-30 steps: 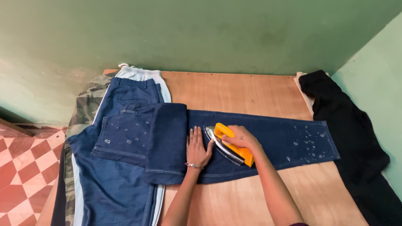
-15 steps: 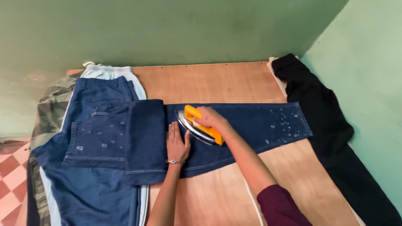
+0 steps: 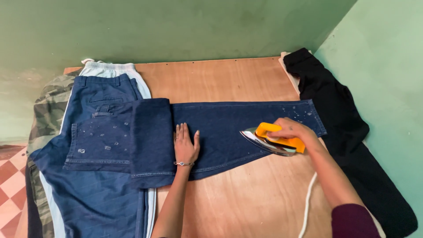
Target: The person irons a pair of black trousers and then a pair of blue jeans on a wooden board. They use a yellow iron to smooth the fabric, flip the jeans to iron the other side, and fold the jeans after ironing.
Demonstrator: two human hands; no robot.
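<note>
Head view: the right hand (image 3: 293,131) grips the yellow iron (image 3: 274,140), which rests near the hem of the dark jeans leg (image 3: 238,128). The leg's long axis runs left-right across the desk (image 3: 246,194); the left hand (image 3: 185,144) lies flat, fingers spread, near its folded end.

Black garment (image 3: 335,114) at plywood board's (image 3: 229,79) right edge; stacked trousers (image 3: 94,185) left, camouflage cloth (image 3: 48,114) beneath
</note>
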